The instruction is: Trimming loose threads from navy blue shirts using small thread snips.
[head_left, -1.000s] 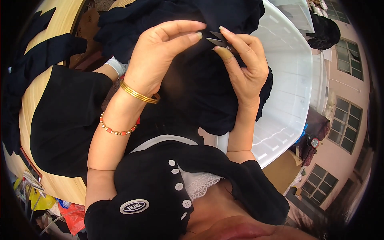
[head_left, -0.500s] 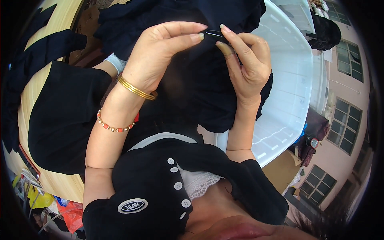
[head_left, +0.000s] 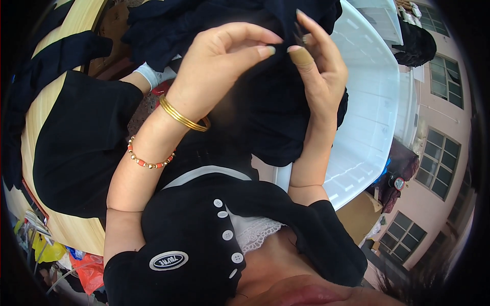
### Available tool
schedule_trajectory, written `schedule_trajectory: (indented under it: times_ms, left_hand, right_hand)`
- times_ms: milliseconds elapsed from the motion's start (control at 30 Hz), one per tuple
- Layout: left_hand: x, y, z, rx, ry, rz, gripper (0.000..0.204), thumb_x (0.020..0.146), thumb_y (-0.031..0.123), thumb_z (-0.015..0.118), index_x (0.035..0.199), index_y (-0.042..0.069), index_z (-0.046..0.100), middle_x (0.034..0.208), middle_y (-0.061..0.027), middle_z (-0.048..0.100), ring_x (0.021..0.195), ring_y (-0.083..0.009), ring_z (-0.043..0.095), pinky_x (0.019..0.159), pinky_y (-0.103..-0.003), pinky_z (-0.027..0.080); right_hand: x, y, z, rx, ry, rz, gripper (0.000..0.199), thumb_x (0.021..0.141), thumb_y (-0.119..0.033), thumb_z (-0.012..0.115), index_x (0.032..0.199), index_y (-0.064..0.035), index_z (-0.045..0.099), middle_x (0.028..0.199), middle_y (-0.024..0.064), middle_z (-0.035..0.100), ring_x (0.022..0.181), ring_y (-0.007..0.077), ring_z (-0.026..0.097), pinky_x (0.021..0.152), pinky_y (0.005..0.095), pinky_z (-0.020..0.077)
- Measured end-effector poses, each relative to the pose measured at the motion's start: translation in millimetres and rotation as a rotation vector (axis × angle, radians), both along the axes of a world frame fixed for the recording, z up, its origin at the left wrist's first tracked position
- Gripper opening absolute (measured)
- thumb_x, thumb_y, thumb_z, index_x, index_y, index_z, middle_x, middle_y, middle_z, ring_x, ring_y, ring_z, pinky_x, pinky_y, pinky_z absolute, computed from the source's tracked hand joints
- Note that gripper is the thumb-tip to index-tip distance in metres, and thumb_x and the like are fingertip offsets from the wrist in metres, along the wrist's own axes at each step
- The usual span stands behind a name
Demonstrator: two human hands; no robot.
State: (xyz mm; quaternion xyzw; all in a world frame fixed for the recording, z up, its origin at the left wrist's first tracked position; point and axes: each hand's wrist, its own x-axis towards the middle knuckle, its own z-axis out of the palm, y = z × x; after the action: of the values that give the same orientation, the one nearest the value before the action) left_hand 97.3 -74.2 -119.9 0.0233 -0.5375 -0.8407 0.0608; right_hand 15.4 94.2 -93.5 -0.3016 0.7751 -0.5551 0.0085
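Dark navy cloth [head_left: 270,117] lies bunched across my lap and reaches up behind my hands. My left hand [head_left: 217,58], with gold bangles and a beaded bracelet at the wrist, pinches thumb and forefinger together in front of the cloth. What the fingertips hold, if anything, is hidden. Facing it, my right hand [head_left: 324,71] has its forefinger stretched upward and its thumb apart, with a tan wrap around the thumb. A small dark pointed tool [head_left: 298,34], partly hidden and blurred, sits within the right fingers; its exact kind is unclear.
A large white plastic tub [head_left: 365,127] stands right beside my right arm. A pale wooden tabletop [head_left: 84,237] curves along the left, with dark cloth strips [head_left: 71,56] over it. Coloured plastic bags [head_left: 87,273] lie at the lower left. Beyond the tub is a building with windows [head_left: 439,155].
My left hand has shifted slightly right. The right hand has turned and its forefinger has lifted; the tool, held out between both hands before, now sits back within the right fingers.
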Motion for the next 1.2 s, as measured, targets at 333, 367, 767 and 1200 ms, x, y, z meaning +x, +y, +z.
schedule_trajectory:
  times_ms: [333,367,767,1200]
  left_hand:
    - [0.7,16.4,-17.6,-0.805,0.228,0.414,0.019,0.076,0.003,0.07,0.094,0.001,0.062,0.082,-0.0107,0.062,0.079,-0.0236,0.064,0.07,-0.03,0.051]
    - [-0.5,15.8,-22.3,-0.883,0.252,0.484,0.018,0.076,0.002,0.069,0.092,0.0,0.062,0.082,-0.0115,0.061,0.079,-0.0258,0.063,0.069,-0.031,0.051]
    - [12.8,3.5,26.5,0.16,-0.016,-0.134,0.025,0.09,0.006,0.061,0.114,-0.001,0.066,0.102,-0.0055,0.069,0.096,-0.0102,0.063,0.088,-0.021,0.046]
    - [13.1,-4.2,8.4,0.455,-0.183,-0.036,0.019,0.09,0.006,0.063,0.107,0.0,0.068,0.104,-0.0088,0.07,0.1,-0.0148,0.064,0.091,-0.026,0.047]
  right_hand:
    - [-5.3,0.9,-8.1,-0.308,0.013,0.004,0.013,0.086,-0.007,0.072,0.094,-0.0012,0.063,0.077,-0.0023,0.059,0.068,0.0016,0.051,0.06,0.0147,0.0392]
    - [-4.8,6.1,-7.4,-0.374,0.064,-0.079,0.015,0.087,-0.006,0.07,0.097,-0.0009,0.062,0.076,-0.001,0.058,0.064,0.0027,0.05,0.058,0.0148,0.0384]
    - [-5.4,29.6,7.2,-0.432,0.152,-0.353,0.008,0.085,0.0,0.068,0.091,0.0019,0.064,0.072,-0.0013,0.058,0.062,0.0019,0.05,0.054,0.0148,0.0349]
    - [9.0,26.6,9.9,-0.022,0.407,0.029,0.036,0.075,-0.008,0.079,0.109,-0.003,0.069,0.089,0.0007,0.058,0.074,0.0067,0.049,0.065,0.017,0.0384]
